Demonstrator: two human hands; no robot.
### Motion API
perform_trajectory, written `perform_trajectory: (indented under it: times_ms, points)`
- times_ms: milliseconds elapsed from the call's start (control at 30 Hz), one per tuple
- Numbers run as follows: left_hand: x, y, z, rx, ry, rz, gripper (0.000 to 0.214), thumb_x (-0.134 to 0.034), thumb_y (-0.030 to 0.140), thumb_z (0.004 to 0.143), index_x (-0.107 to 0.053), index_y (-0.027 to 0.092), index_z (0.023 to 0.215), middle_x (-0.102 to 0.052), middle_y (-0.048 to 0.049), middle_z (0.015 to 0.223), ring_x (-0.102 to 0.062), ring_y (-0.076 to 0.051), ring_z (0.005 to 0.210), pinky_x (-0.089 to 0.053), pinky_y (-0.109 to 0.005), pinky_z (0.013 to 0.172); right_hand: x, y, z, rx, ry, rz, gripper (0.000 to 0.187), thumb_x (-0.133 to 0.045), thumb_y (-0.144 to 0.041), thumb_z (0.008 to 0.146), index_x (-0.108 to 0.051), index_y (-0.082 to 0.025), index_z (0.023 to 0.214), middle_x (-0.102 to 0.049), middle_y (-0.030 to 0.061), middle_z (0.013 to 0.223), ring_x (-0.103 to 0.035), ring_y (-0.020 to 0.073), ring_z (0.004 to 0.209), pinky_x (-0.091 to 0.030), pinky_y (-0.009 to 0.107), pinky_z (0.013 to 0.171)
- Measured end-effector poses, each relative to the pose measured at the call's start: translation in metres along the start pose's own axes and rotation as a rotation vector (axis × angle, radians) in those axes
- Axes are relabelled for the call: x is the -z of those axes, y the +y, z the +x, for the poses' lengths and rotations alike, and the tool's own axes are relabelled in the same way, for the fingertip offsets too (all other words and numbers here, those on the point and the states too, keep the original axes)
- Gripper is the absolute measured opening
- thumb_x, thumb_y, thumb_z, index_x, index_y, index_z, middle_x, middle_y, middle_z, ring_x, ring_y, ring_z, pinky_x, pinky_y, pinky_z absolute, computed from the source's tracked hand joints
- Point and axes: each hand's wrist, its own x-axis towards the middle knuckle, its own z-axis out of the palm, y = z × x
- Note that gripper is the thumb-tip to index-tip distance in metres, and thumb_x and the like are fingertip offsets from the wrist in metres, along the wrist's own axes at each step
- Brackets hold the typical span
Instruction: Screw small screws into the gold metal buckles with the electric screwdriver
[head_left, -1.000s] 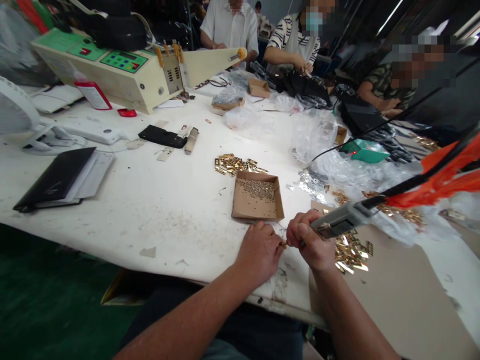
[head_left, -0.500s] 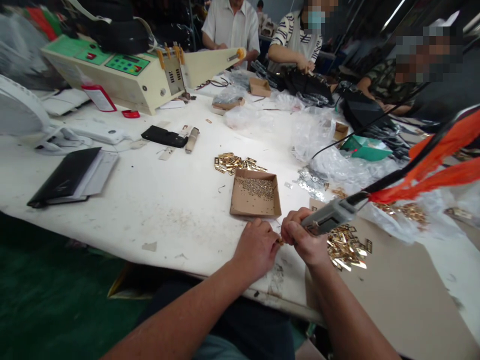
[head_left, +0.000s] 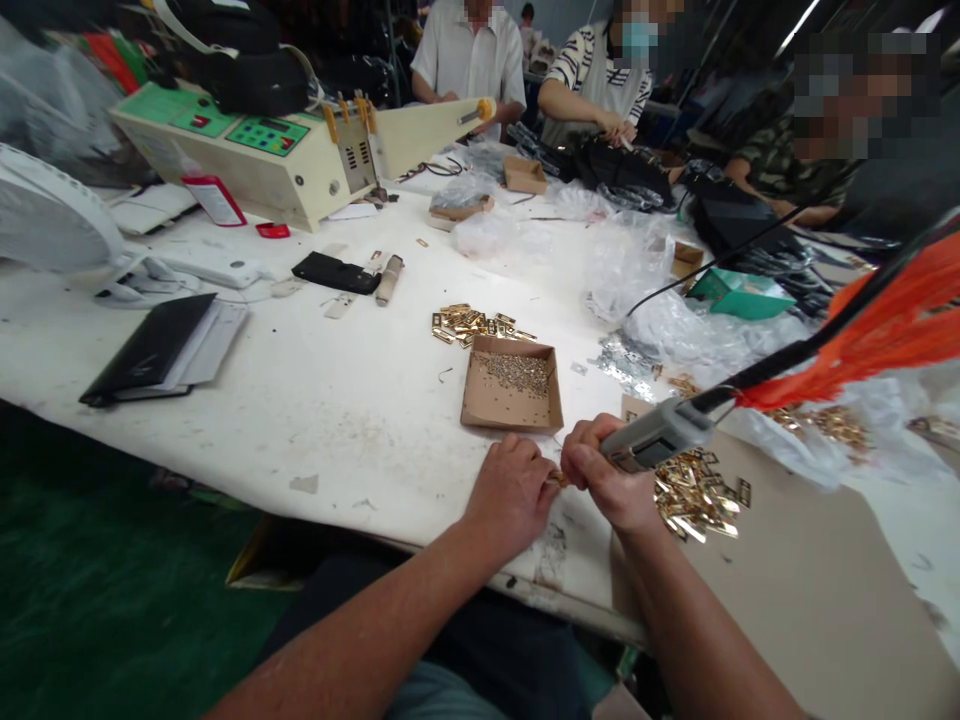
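Observation:
My right hand (head_left: pixel 611 485) is wrapped round a grey electric screwdriver (head_left: pixel 664 432), which slants down to the left from a black cable. Its tip is hidden by my fingers. Close beside it, my left hand (head_left: pixel 510 490) pinches a small gold metal plate (head_left: pixel 557 479), mostly covered by the fingers, at the table's front edge. Just beyond my hands stands a shallow cardboard box (head_left: pixel 499 418) with many tiny screws (head_left: pixel 517 373) in it. A heap of gold plates (head_left: pixel 696 495) lies to the right of my right hand, and a smaller pile of gold plates (head_left: pixel 472 323) lies behind the box.
Orange material (head_left: pixel 892 310) hangs along the cable at right. Clear plastic bags (head_left: pixel 637 260) and a green tray (head_left: pixel 741 292) lie beyond. On the left are a black folder (head_left: pixel 150 345), a fan (head_left: pixel 56 215) and a cream machine (head_left: pixel 292 165). Several people sit opposite.
The view has shifted slightly, so the things on the left sit further right in the picture. Both hands keep nearly the same place and the same grip.

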Motion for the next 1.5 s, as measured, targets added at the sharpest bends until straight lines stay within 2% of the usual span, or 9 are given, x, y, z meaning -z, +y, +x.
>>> perform_trajectory:
  times_ms: [367, 667, 833, 933, 1100, 1233, 1300, 1367, 1500]
  points:
    - [0.001, 0.000, -0.002, 0.000, 0.019, -0.007, 0.014, -0.059, 0.028, 0.095, -0.068, 0.019, 0.088, -0.061, -0.0071, 0.095, -0.051, -0.027, 0.096, -0.041, -0.041, 0.080, -0.003, 0.000, -0.003, 0.028, 0.037, -0.041, 0.026, -0.072, -0.028, 0.089, -0.052, -0.023, 0.073, -0.055, -0.0031, 0.063, -0.050, 0.0132, 0.054, -0.039, 0.028, 0.050]
    - [0.007, 0.005, -0.003, -0.037, 0.011, 0.024, 0.010, -0.060, 0.026, 0.095, -0.066, 0.019, 0.092, -0.065, -0.0081, 0.096, -0.053, -0.028, 0.098, -0.043, -0.042, 0.082, -0.006, -0.032, -0.008, 0.104, 0.328, 0.107, 0.029, -0.076, -0.038, 0.086, -0.054, -0.023, 0.078, -0.051, -0.0052, 0.063, -0.051, 0.0118, 0.046, -0.043, 0.027, 0.043]
    - [0.005, 0.002, -0.004, -0.007, 0.115, -0.132, 0.004, -0.064, 0.021, 0.091, -0.064, 0.020, 0.087, -0.067, -0.0052, 0.087, -0.057, -0.025, 0.090, -0.044, -0.040, 0.080, 0.007, -0.035, -0.013, -0.102, 0.551, 0.070, 0.037, -0.077, -0.046, 0.084, -0.058, -0.023, 0.106, -0.059, -0.0039, 0.068, -0.054, 0.0137, 0.049, -0.045, 0.025, 0.043]
    - [0.007, 0.003, -0.009, 0.011, 0.184, -0.234, 0.010, -0.061, 0.012, 0.090, -0.061, 0.021, 0.085, -0.066, -0.0029, 0.085, -0.059, -0.020, 0.083, -0.047, -0.035, 0.077, 0.014, -0.022, -0.021, -0.206, 0.623, 0.059, 0.042, -0.076, -0.049, 0.084, -0.059, -0.021, 0.109, -0.064, -0.0007, 0.071, -0.060, 0.0173, 0.057, -0.046, 0.026, 0.044]
    - [0.025, 0.017, -0.019, 0.030, 0.299, -0.431, 0.012, -0.059, 0.011, 0.091, -0.060, 0.021, 0.086, -0.063, -0.0008, 0.085, -0.059, -0.014, 0.075, -0.050, -0.026, 0.068, 0.028, -0.013, -0.034, -0.236, 0.661, 0.008, 0.042, -0.080, -0.049, 0.079, -0.065, -0.018, 0.103, -0.071, 0.0054, 0.089, -0.067, 0.0216, 0.077, -0.054, 0.030, 0.061]
    - [0.046, 0.033, -0.025, 0.024, 0.397, -0.560, 0.010, -0.062, 0.012, 0.089, -0.062, 0.022, 0.086, -0.063, -0.0005, 0.088, -0.061, -0.015, 0.081, -0.052, -0.026, 0.071, 0.036, -0.021, -0.053, -0.298, 0.633, -0.185, 0.058, -0.079, -0.053, 0.078, -0.065, -0.020, 0.123, -0.070, 0.0111, 0.118, -0.067, 0.0292, 0.103, -0.058, 0.040, 0.080]
    - [0.055, 0.040, -0.028, 0.016, 0.422, -0.580, 0.010, -0.064, 0.012, 0.089, -0.062, 0.022, 0.086, -0.062, -0.0002, 0.088, -0.061, -0.014, 0.082, -0.052, -0.025, 0.072, 0.029, -0.029, -0.067, -0.282, 0.747, -0.378, 0.068, -0.079, -0.055, 0.077, -0.061, -0.022, 0.133, -0.063, 0.0139, 0.132, -0.063, 0.0328, 0.115, -0.056, 0.045, 0.089]
    - [0.060, 0.045, -0.031, 0.006, 0.436, -0.604, 0.010, -0.066, 0.013, 0.089, -0.061, 0.021, 0.085, -0.062, 0.0000, 0.088, -0.061, -0.014, 0.082, -0.052, -0.025, 0.073, 0.011, -0.039, -0.079, -0.246, 0.789, -0.490, 0.065, -0.077, -0.055, 0.079, -0.062, -0.023, 0.133, -0.064, 0.0136, 0.132, -0.064, 0.0323, 0.113, -0.055, 0.046, 0.092]
    - [0.063, 0.047, -0.041, -0.013, 0.446, -0.643, 0.010, -0.067, 0.014, 0.090, -0.062, 0.022, 0.088, -0.061, -0.0002, 0.091, -0.062, -0.014, 0.085, -0.053, -0.025, 0.075, -0.040, -0.055, -0.089, -0.245, 0.467, -0.302, 0.040, -0.075, -0.050, 0.083, -0.073, -0.022, 0.111, -0.074, 0.0080, 0.104, -0.070, 0.0261, 0.094, -0.056, 0.039, 0.087]
